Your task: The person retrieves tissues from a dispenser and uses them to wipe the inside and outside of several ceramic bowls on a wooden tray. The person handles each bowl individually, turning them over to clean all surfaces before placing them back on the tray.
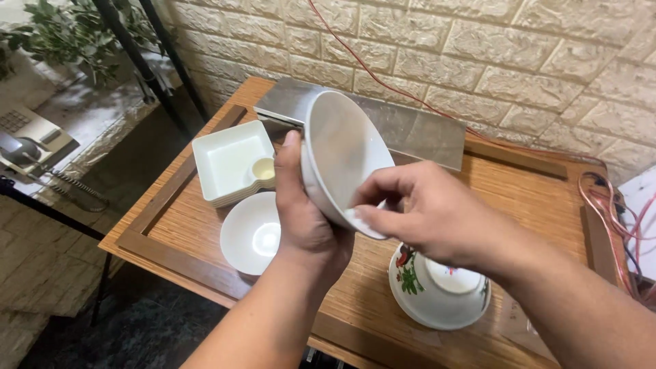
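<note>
Held item: white bowl (339,156), tilted on edge above the wooden table (519,198), its inside facing you.

Your left hand (304,212) grasps it from behind, thumb up along the rim at 9 o'clock of the bowl. Your right hand (427,212) pinches the lower rim at 5 o'clock, fingers curled closed on the edge.

On the table:
- Round white bowl (249,232), upright, at 8 o'clock of the held bowl, partly behind your left wrist.
- Stack of square white dishes (229,162) at 9 o'clock, with a small cream cup (264,168) in its near corner.
- Flower-patterned bowl (437,290) at 5 o'clock, under your right forearm.
- Flat metal sheet (417,130) at 12 o'clock, behind the held bowl, against the brick wall (478,55).
- Red cable (615,205) at 3 o'clock, along the table's edge.
</note>
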